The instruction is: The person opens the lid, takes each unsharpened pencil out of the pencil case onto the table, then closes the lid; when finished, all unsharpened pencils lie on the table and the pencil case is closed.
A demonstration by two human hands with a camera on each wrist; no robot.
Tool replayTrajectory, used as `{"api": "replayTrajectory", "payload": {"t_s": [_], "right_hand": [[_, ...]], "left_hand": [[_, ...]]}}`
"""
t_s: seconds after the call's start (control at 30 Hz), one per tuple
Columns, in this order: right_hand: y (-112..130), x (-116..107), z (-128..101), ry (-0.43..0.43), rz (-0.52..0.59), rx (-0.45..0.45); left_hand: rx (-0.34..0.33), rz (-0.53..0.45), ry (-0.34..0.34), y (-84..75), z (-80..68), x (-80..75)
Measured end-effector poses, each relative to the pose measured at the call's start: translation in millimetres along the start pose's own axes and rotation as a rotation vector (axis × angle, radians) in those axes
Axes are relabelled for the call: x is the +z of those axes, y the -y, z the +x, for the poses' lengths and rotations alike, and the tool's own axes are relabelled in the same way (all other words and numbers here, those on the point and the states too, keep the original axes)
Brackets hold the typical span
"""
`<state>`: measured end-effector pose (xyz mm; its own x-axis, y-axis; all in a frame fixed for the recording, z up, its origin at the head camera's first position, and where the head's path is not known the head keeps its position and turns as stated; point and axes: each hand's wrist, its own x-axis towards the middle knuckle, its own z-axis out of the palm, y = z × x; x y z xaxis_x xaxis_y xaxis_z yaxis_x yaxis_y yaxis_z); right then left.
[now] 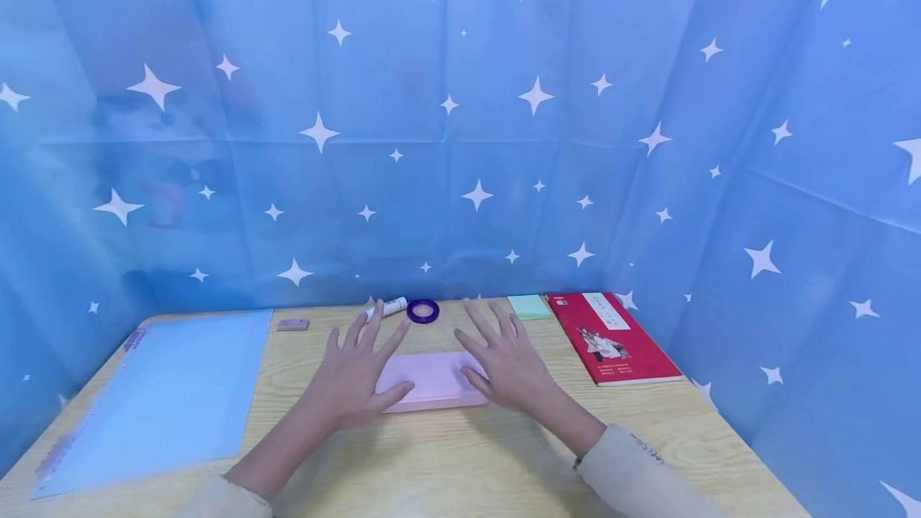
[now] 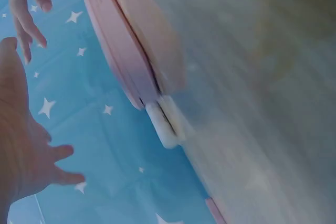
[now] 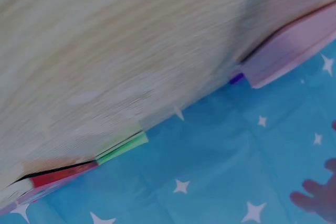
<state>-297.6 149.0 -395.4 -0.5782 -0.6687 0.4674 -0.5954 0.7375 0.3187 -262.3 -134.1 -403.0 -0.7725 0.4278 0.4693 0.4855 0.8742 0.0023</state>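
While the left hand (image 1: 356, 378) and the right hand (image 1: 512, 364) hover with fingers spread apart near opposite ends of the pink rectangular case (image 1: 440, 378) on the wooden table (image 1: 424, 462), a white tube (image 1: 392, 307) and purple tape roll (image 1: 423, 319) lie behind that case and a red book (image 1: 600, 334) to its right.

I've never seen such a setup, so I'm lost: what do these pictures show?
No machine here, just a person's bare left hand and right hand. The wide picture comes from a camera on the head; the tilted two, from one on each wrist. On the wood-grain table are a pink case near the hands, a blue sheet, a mauve block, a white tube, a purple ring, a green pad and a red book. Neither hand holds anything; both are spread open.
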Motion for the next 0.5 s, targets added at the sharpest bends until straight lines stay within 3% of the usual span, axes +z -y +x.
{"api": "replayTrajectory", "payload": {"t_s": [0.13, 0.27, 0.37, 0.5], "right_hand": [[-3.6, 1.5, -4.5, 0.084, 0.086, 0.020], [-1.6, -0.8, -5.5, 0.184, 0.272, 0.110], [0.4, -1.4, -5.8, 0.211, 0.419, 0.146], [0.5, 5.5, -5.4, 0.220, 0.550, 0.129]], "left_hand": [[-0.030, -0.058, 0.050, 11.9, -11.0, -1.6], [-0.070, -0.153, 0.173, 24.3, -19.7, -3.5], [-0.114, -0.318, 0.286, 30.9, -23.0, -1.5], [-0.179, -0.506, 0.399, 36.3, -24.1, 6.9]]}}
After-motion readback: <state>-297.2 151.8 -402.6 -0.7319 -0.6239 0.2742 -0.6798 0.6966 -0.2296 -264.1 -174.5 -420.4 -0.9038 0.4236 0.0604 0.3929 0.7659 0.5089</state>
